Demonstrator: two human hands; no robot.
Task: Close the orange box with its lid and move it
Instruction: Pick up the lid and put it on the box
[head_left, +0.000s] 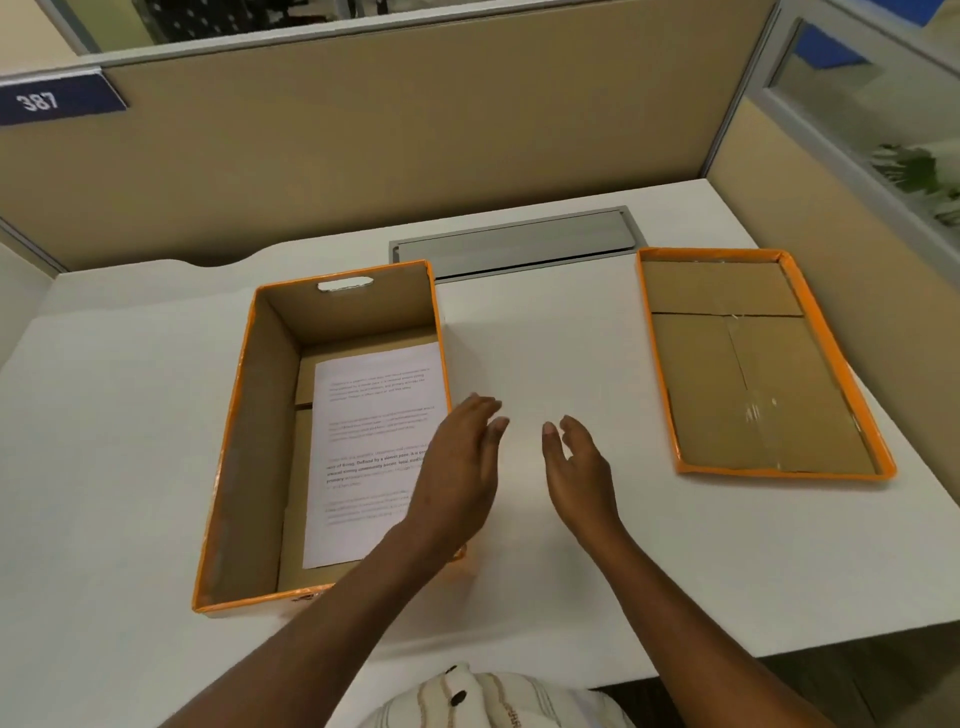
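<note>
The orange box stands open on the left half of the white desk, with a printed sheet of paper lying flat inside it. Its lid lies upside down at the right, brown inside facing up, orange rim around it. My left hand hovers over the box's right wall, fingers spread, holding nothing. My right hand floats above the bare desk between box and lid, palm turned inward, also holding nothing.
A grey cable tray cover is set into the desk behind the box. Beige partition walls close the back and right side. The desk's front edge runs near my body, dropping off at lower right.
</note>
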